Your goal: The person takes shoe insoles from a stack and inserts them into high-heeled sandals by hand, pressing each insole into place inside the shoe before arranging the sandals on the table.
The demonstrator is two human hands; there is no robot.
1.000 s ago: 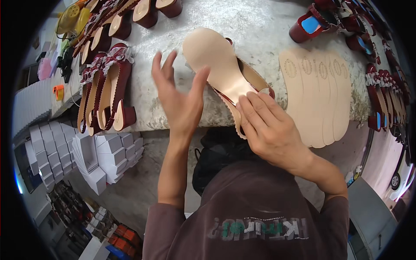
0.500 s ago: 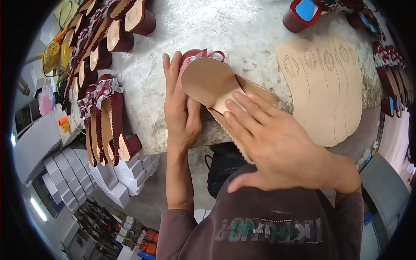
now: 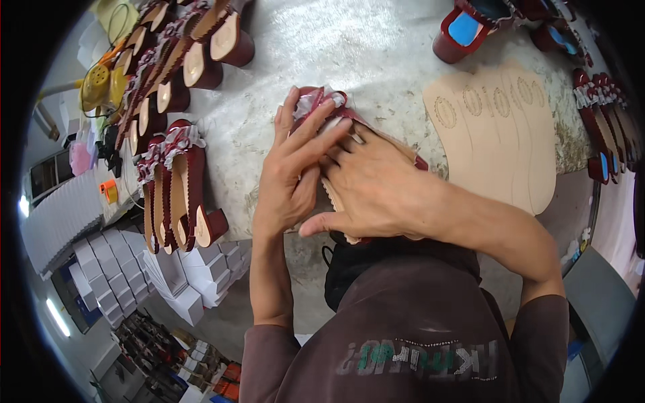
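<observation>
A dark red heeled shoe (image 3: 390,140) lies at a slant in front of me, with a scalloped edge and a ribbon bow (image 3: 316,103) at its front. My left hand (image 3: 289,171) holds the front part, its fingers over the bow and its thumb at the near side. Flat along the inside of the shoe lies my right hand (image 3: 379,181), fingers stretched out and their tips pushed under the front part, thumb apart. It covers the tan insole. To the right, several loose tan insoles (image 3: 497,148) lie fanned on the worktable (image 3: 383,47).
Finished-looking red shoes (image 3: 181,195) stand in rows at the left, more heeled shoes (image 3: 232,43) behind them. Red shoes with blue patches (image 3: 463,30) lie at the far right. White boxes (image 3: 107,262) are stacked on the left, and a yellow tool (image 3: 97,79) hangs there.
The insole's raised front end has gone down out of sight into the shoe. My right hand has slid forward along it, and my left fingers have moved onto the bow.
</observation>
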